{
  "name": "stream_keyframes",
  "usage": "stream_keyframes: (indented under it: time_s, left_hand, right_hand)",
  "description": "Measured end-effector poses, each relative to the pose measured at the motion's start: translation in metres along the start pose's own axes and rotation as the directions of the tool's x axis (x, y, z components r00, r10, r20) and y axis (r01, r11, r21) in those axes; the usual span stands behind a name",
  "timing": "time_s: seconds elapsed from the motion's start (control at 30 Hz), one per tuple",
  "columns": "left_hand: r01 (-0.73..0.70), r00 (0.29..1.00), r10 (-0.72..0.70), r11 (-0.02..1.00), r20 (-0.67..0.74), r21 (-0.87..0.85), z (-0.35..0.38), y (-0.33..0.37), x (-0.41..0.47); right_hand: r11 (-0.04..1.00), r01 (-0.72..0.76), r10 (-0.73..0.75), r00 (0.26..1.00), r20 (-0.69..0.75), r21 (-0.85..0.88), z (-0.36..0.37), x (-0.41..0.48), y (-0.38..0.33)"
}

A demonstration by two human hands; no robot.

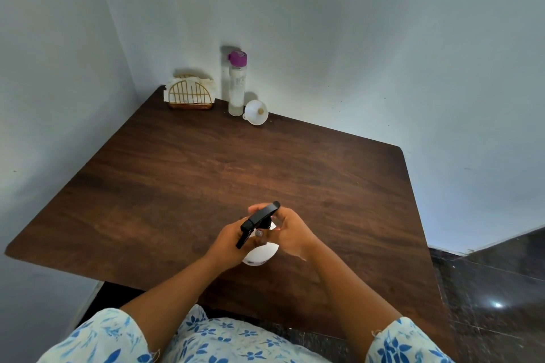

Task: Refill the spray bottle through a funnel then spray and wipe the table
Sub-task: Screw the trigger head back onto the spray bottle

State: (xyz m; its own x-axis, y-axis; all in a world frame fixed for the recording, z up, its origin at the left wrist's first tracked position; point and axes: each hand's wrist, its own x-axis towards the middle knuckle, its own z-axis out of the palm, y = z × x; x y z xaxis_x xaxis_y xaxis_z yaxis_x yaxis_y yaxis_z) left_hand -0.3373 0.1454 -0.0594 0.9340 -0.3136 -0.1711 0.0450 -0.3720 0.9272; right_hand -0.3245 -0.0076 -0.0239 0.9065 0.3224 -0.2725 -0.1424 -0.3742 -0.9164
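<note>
A white spray bottle (260, 253) with a black trigger head (259, 219) stands on the dark wooden table (182, 174) near its front edge. My left hand (228, 244) wraps around the bottle's body from the left. My right hand (287, 233) grips the black head at the neck from the right. A white funnel (256, 112) lies on its side at the back of the table. Beside it stands a tall clear water bottle (236, 85) with a purple cap, upright against the wall.
A gold wire napkin holder (190, 96) with white napkins sits in the back left corner. Walls close the table on the left and back. Dark tiled floor (486, 289) lies to the right.
</note>
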Motion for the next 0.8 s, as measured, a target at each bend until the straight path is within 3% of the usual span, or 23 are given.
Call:
stream_keyframes:
  time_s: [0.13, 0.33, 0.5, 0.67, 0.8]
  left_hand:
    - [0.030, 1.000, -0.030, 0.998, 0.010, -0.046, 0.000, 0.000, 0.000]
    - [-0.006, 1.000, 0.004, 0.997, -0.023, -0.081, 0.004, -0.009, 0.000]
    - [0.024, 0.994, -0.029, 0.999, -0.108, -0.044, 0.011, -0.014, 0.000]
    - [0.060, 0.998, -0.060, 0.998, -0.031, 0.010, 0.008, -0.007, 0.000]
    - [-0.002, 1.000, 0.001, 0.991, 0.004, 0.133, 0.010, 0.006, 0.001]
  right_hand:
    - [0.998, -0.057, 0.057, 0.998, 0.034, 0.001, -0.001, 0.004, 0.000]
    - [0.995, -0.029, 0.015, 0.988, -0.151, -0.091, 0.015, -0.004, 0.010]
    - [0.978, -0.020, -0.042, 0.957, -0.287, -0.210, 0.023, -0.011, 0.006]
    - [0.953, -0.010, -0.074, 0.961, -0.265, -0.303, 0.018, -0.010, 0.010]
    - [0.945, -0.018, -0.110, 0.922, -0.371, -0.325, 0.022, -0.009, 0.011]
